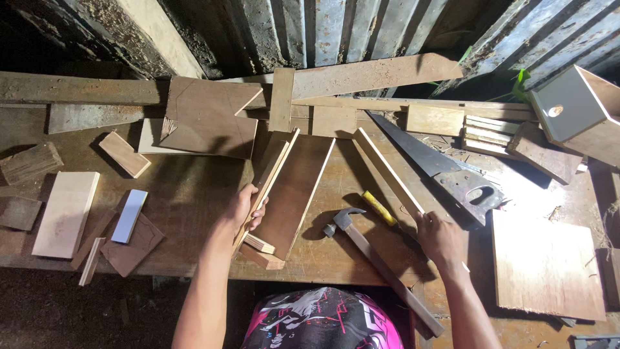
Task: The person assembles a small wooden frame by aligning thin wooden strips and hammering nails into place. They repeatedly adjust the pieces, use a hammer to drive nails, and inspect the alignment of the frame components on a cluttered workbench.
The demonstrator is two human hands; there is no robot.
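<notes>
My left hand [244, 208] grips the upright side board of a partly built wooden box [294, 190] that lies on the workbench [187, 187]. My right hand [440, 238] rests on the near end of a long thin wooden strip [387, 171], fingers curled over it. Between the hands lies a claw hammer [368, 255] with a long wooden handle. A yellow-handled tool [378, 207] sits just beyond the hammer head.
A hand saw [445, 168] lies right of the strip. A plywood square [546, 265] sits at the near right, a grey box with a round hole [575, 113] at far right. Offcuts and boards [64, 213] cover the left side. Corrugated metal wall [336, 29] behind.
</notes>
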